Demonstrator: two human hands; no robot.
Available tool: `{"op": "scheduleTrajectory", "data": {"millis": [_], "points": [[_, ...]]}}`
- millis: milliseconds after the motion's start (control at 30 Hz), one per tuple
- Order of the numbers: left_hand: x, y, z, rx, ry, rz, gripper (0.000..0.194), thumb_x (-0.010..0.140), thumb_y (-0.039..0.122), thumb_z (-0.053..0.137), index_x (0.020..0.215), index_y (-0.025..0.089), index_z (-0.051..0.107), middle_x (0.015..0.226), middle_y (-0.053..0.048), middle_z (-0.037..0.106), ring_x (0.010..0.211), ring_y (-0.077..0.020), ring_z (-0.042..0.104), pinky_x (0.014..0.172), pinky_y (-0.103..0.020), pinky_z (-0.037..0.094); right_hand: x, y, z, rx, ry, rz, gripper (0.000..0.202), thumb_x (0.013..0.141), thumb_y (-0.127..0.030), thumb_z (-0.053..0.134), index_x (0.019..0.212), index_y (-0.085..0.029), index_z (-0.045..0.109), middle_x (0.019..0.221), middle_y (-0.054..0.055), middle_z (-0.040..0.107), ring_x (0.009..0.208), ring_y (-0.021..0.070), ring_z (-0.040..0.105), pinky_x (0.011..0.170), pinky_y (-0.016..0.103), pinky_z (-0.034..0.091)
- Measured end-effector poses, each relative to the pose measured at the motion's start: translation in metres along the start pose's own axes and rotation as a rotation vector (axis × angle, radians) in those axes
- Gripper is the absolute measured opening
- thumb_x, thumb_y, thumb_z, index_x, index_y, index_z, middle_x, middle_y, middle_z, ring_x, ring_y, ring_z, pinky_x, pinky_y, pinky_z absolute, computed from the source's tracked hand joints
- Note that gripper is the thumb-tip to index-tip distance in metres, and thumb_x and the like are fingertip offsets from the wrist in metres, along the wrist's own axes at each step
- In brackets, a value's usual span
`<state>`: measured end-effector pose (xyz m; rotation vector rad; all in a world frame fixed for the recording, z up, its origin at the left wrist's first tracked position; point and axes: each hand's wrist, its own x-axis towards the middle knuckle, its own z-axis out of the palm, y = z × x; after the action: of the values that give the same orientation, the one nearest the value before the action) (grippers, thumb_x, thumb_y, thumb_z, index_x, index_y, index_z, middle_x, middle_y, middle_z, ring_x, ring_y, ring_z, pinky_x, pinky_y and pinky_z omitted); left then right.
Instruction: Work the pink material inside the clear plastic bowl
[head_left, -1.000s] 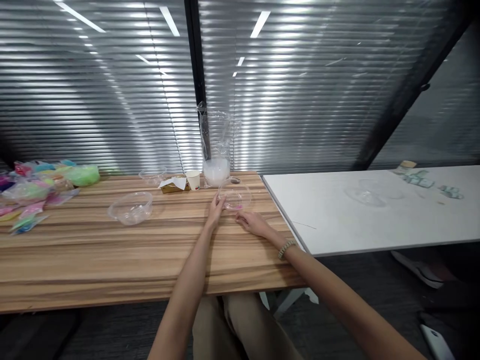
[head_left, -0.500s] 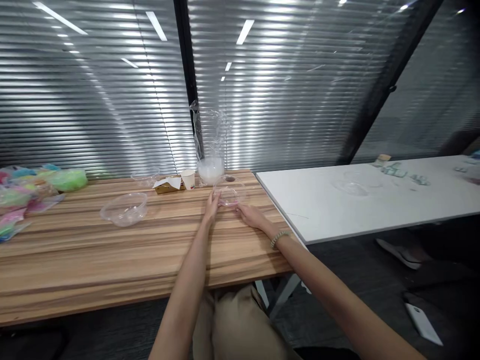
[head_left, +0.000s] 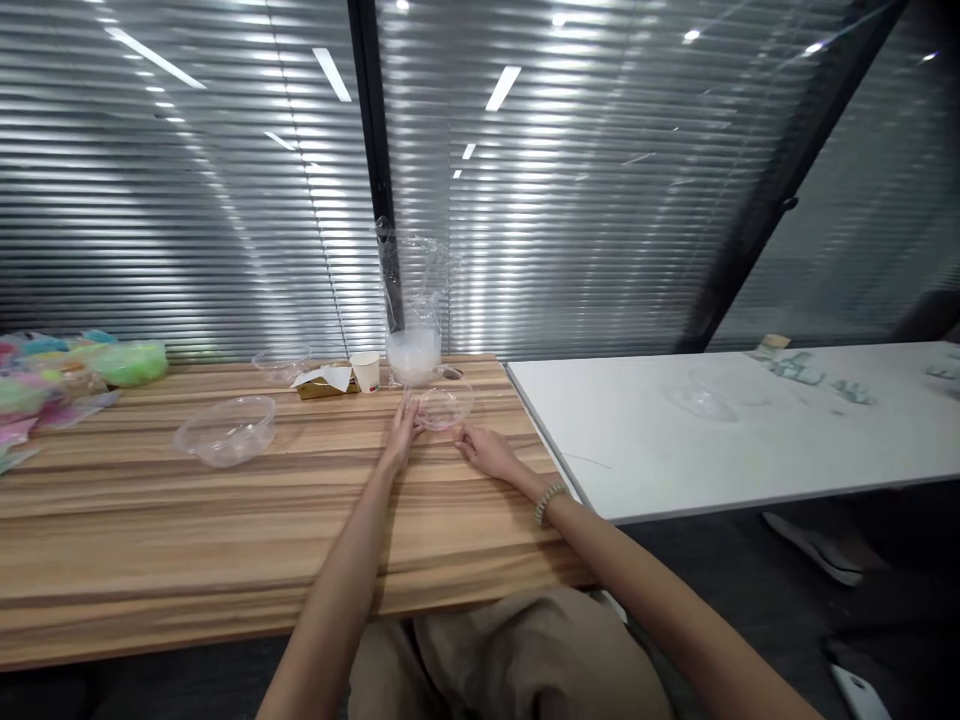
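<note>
A clear round plastic container (head_left: pixel 442 408) with a pinkish near edge rests towards the back of the wooden table (head_left: pixel 300 530). My left hand (head_left: pixel 403 432) is closed on its left side, fingertips at the rim. Close to its near right edge is my right hand (head_left: pixel 484 452), fingers curled together; whether something thin is between them is too small to tell. Just behind the container stands a clear plastic bag (head_left: pixel 415 350) with whitish contents at its bottom.
A paper cup (head_left: pixel 366 372) and a small brown box (head_left: pixel 324 384) with white paper stand left of the bag. Clear bowls (head_left: pixel 229 432) and colourful bags (head_left: pixel 131 364) lie farther left. A white table (head_left: pixel 630 440) adjoins at right.
The camera view has shifted, so the table things appear slightly lower and farther left. My right hand sits slightly farther from the container's near edge; my left hand stays at its left side.
</note>
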<state>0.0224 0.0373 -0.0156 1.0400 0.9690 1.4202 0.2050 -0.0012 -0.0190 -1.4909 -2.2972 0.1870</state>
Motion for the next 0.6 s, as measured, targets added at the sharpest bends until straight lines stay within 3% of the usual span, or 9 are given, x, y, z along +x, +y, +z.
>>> {"op": "scheduleTrajectory", "data": {"millis": [167,333,467,600], "points": [[-0.003,0.000,-0.002,0.047,0.025,0.000,0.066,0.078,0.049,0.060,0.134,0.022,0.040,0.095,-0.006,0.064,0.078,-0.0140,0.063,0.076,-0.027,0.048,0.017,0.005,0.002,-0.022,0.021,0.080,0.020,0.090,-0.026,0.043,0.098,-0.015,0.058,0.090,0.012,0.066,0.080,0.0207,0.062,0.064,0.026,0.039],[-0.008,0.002,-0.003,0.105,0.018,-0.013,0.068,0.076,0.049,0.061,0.135,0.024,0.039,0.098,-0.006,0.064,0.081,-0.0149,0.063,0.079,-0.028,0.047,0.034,0.014,0.005,0.056,0.085,0.215,0.015,0.082,-0.013,0.047,0.094,-0.013,0.056,0.079,0.015,0.065,0.071,0.0237,0.062,0.058,0.028,0.038],[-0.012,0.005,-0.004,0.084,-0.064,-0.047,0.071,0.075,0.049,0.061,0.137,0.023,0.037,0.095,-0.006,0.065,0.079,-0.0156,0.063,0.079,-0.029,0.047,0.039,0.026,0.004,0.190,0.258,0.316,0.016,0.091,-0.021,0.035,0.098,-0.015,0.049,0.075,0.010,0.063,0.065,0.0201,0.059,0.055,0.027,0.036],[-0.014,0.006,-0.005,0.035,-0.086,-0.064,0.072,0.074,0.046,0.063,0.136,0.023,0.037,0.096,-0.006,0.066,0.081,-0.0168,0.064,0.082,-0.031,0.046,0.037,0.039,-0.004,0.298,0.468,0.398,0.029,0.096,-0.025,0.017,0.097,-0.015,0.044,0.084,0.012,0.061,0.073,0.0204,0.057,0.062,0.030,0.040]]}}
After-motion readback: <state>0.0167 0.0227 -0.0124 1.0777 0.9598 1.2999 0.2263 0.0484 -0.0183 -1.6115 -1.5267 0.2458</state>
